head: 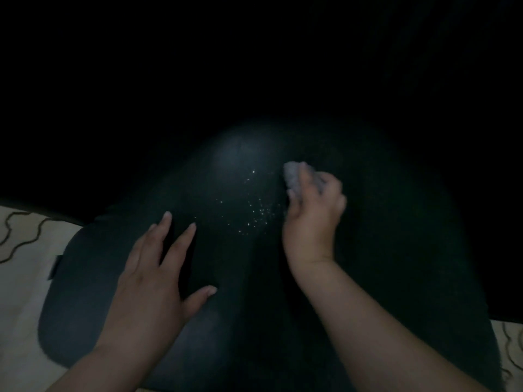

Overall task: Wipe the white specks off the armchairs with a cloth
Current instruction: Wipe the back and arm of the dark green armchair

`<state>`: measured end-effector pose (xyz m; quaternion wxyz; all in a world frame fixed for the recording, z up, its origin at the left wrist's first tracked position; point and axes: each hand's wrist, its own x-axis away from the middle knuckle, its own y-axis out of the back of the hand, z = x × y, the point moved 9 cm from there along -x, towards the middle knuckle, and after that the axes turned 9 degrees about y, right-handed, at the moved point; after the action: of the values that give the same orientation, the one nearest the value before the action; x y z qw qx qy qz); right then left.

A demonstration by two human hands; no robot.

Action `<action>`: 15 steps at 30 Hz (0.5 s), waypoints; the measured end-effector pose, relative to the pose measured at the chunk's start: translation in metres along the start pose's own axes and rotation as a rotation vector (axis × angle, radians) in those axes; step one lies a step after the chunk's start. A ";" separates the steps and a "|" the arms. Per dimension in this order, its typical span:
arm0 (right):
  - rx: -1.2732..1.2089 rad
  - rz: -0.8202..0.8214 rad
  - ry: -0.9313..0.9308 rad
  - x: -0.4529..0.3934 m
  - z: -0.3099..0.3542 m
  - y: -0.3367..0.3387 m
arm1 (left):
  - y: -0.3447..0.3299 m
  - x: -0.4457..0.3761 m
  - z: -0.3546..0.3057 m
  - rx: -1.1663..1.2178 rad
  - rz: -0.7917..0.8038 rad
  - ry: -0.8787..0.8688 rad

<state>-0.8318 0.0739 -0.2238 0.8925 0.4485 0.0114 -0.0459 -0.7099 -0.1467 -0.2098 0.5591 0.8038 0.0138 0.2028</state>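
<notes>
A dark armchair [243, 292] fills the middle of the dim view. White specks [254, 213] are scattered over its curved surface, between my two hands. My right hand [314, 213] grips a small pale grey cloth [294, 176] and holds it against the chair just right of the specks. My left hand [158, 275] rests flat on the chair with its fingers spread straight, to the left of the specks.
A cream floor covering with dark wavy lines [25, 267] shows at the left and at the bottom right corner [509, 352]. Everything above and beyond the chair is black and unreadable.
</notes>
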 end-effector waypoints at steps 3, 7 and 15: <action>-0.092 0.111 0.209 0.018 0.058 -0.036 | -0.001 0.001 0.003 -0.025 0.019 0.009; -0.028 0.126 0.301 -0.019 0.043 -0.016 | 0.001 0.003 0.007 -0.042 0.010 0.023; -0.010 0.103 0.343 0.015 0.080 -0.039 | 0.005 0.009 0.024 -0.023 -0.009 0.120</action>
<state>-0.8224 -0.0146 -0.2081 0.8809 0.4454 0.1405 0.0772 -0.6940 -0.1675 -0.2098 0.5671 0.7838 0.0487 0.2484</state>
